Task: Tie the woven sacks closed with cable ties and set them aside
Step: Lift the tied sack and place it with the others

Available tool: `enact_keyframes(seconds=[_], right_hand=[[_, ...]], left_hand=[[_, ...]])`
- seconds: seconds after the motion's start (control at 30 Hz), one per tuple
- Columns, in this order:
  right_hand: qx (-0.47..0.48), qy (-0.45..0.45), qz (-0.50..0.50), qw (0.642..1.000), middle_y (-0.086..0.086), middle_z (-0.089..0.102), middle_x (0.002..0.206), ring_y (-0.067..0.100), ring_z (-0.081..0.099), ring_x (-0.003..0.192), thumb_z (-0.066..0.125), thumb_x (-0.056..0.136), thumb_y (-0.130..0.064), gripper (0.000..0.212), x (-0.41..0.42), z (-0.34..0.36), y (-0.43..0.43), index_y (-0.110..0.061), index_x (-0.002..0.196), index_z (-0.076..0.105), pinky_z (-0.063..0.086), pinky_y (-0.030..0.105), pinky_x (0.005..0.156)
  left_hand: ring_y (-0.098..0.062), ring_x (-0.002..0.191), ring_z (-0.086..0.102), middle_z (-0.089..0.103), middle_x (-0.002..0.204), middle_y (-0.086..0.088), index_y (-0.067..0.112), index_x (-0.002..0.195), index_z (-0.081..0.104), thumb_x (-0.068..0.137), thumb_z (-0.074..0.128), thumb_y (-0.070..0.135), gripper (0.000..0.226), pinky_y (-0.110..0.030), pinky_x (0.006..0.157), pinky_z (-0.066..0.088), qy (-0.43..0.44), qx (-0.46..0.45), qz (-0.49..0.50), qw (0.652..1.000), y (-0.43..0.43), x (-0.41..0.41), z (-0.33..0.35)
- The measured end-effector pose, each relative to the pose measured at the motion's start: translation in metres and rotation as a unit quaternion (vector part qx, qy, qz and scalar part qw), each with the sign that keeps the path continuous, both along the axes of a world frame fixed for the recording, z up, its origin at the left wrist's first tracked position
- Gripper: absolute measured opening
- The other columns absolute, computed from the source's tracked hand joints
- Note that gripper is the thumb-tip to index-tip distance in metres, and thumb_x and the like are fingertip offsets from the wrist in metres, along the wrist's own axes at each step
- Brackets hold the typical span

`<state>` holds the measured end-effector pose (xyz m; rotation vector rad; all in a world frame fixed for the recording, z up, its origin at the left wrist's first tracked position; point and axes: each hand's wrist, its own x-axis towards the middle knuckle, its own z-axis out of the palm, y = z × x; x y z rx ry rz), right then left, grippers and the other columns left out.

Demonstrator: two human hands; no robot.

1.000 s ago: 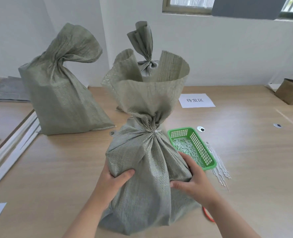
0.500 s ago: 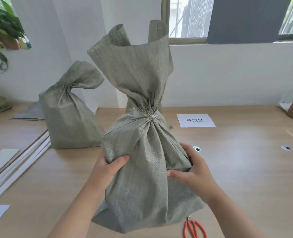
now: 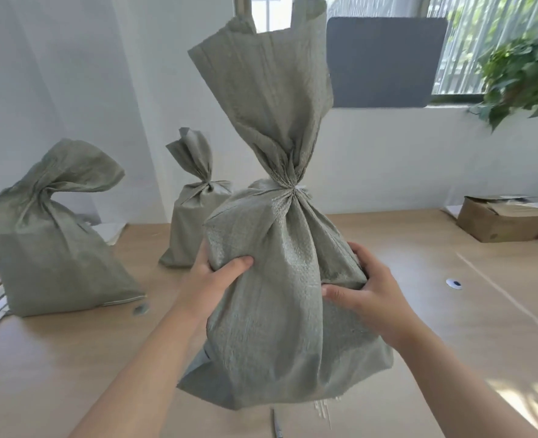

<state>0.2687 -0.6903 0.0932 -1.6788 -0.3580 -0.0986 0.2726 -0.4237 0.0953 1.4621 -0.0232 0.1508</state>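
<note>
I hold a grey-green woven sack (image 3: 280, 298) upright in front of me, lifted off the wooden table (image 3: 451, 327). Its neck is cinched by a white cable tie (image 3: 296, 188), and the loose top fans upward. My left hand (image 3: 217, 276) grips the sack's left side with the thumb across the front. On the right side, my right hand (image 3: 365, 289) grips the cloth. Behind it stands a second tied sack (image 3: 198, 213). A third sack (image 3: 53, 238) with a twisted neck stands at the left.
A cardboard box (image 3: 501, 218) sits at the table's far right, near a hanging plant (image 3: 520, 74). A small round black-and-white disc (image 3: 453, 283) lies on the table to the right. White cable ties (image 3: 323, 409) peek out under the held sack.
The sack has risen off the table and moved forward and to the right with both hands. The green basket, the scissors and the paper label have dropped out of view.
</note>
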Motion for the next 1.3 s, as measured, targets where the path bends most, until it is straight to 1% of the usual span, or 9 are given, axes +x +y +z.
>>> enact_keyframes(seconds=[0.1,0.27,0.37,0.53,0.6,0.7,0.9,1.1,1.3], right_hand=[[0.007,-0.005,-0.023,1.000,0.001,0.074,0.109,0.022,0.073,0.100,0.092,0.058,-0.022,0.072,0.020,0.007,-0.024,-0.029,0.123,0.062,0.060,0.033,0.080],[0.012,-0.012,-0.041,0.999,0.006,0.073,0.111,0.026,0.072,0.102,0.093,0.059,-0.024,0.069,0.067,0.019,-0.065,-0.031,0.121,0.063,0.058,0.051,0.090],[0.022,-0.018,-0.045,0.999,0.007,0.072,0.113,0.028,0.071,0.103,0.094,0.054,-0.033,0.073,0.107,0.022,-0.093,-0.030,0.120,0.063,0.056,0.054,0.093],[0.020,-0.007,-0.021,1.000,0.011,0.072,0.114,0.030,0.072,0.102,0.096,0.060,-0.021,0.071,0.190,0.023,-0.140,-0.024,0.122,0.062,0.055,0.057,0.093],[0.016,-0.006,-0.011,1.000,0.011,0.072,0.113,0.030,0.072,0.102,0.095,0.057,-0.026,0.072,0.228,0.021,-0.155,-0.025,0.121,0.062,0.056,0.057,0.093],[0.013,0.001,0.003,1.000,0.010,0.074,0.110,0.031,0.072,0.100,0.096,0.056,-0.025,0.072,0.283,0.010,-0.173,-0.026,0.120,0.062,0.056,0.057,0.092],[0.008,0.002,0.015,1.000,0.008,0.074,0.107,0.023,0.073,0.095,0.093,0.057,-0.013,0.072,0.386,-0.037,-0.191,-0.020,0.120,0.061,0.057,0.049,0.092],[0.024,0.005,0.017,1.000,0.003,0.074,0.110,0.020,0.072,0.101,0.092,0.054,-0.016,0.077,0.475,-0.090,-0.188,-0.024,0.124,0.060,0.057,0.038,0.088],[0.021,0.007,0.032,0.999,-0.005,0.072,0.102,0.006,0.070,0.091,0.093,0.053,-0.011,0.077,0.541,-0.129,-0.170,-0.020,0.122,0.058,0.055,0.017,0.076]], left_hand=[[-0.018,0.107,0.070,0.073,0.114,0.004,0.029,0.127,0.055,0.065,0.085,0.034,0.069,-0.048,0.096,0.054,-0.009,0.004,-0.029,1.000,-0.023,0.031,0.008],[-0.019,0.104,0.072,0.075,0.109,0.003,0.030,0.118,0.058,0.073,0.081,0.022,0.051,-0.047,0.095,0.055,-0.024,0.000,-0.044,0.999,-0.068,0.085,0.026],[-0.020,0.107,0.070,0.072,0.116,0.000,0.031,0.122,0.055,0.071,0.081,0.025,0.057,-0.046,0.094,0.056,-0.027,-0.002,-0.051,0.998,-0.096,0.124,0.029],[-0.018,0.107,0.070,0.072,0.118,0.001,0.027,0.132,0.052,0.070,0.083,0.031,0.070,-0.038,0.089,0.057,-0.014,0.012,-0.032,0.999,-0.140,0.198,0.029],[-0.016,0.106,0.071,0.072,0.118,0.003,0.030,0.134,0.050,0.068,0.085,0.034,0.075,-0.038,0.090,0.056,-0.001,0.017,-0.024,1.000,-0.153,0.230,0.026],[-0.010,0.102,0.071,0.072,0.116,0.007,0.032,0.134,0.049,0.077,0.084,0.027,0.067,-0.033,0.089,0.056,0.010,0.028,-0.017,0.999,-0.168,0.277,0.016],[-0.005,0.100,0.071,0.071,0.115,0.009,0.034,0.124,0.051,0.081,0.081,0.020,0.053,-0.024,0.081,0.057,0.013,0.040,-0.012,0.999,-0.191,0.370,-0.024],[-0.014,0.106,0.071,0.071,0.121,0.001,0.022,0.134,0.052,0.076,0.085,0.018,0.067,-0.031,0.083,0.058,0.008,0.023,0.003,1.000,-0.192,0.458,-0.075],[-0.022,0.107,0.071,0.072,0.120,-0.005,0.017,0.133,0.055,0.077,0.083,0.016,0.063,-0.033,0.080,0.059,0.007,-0.002,0.004,1.000,-0.178,0.523,-0.119]])
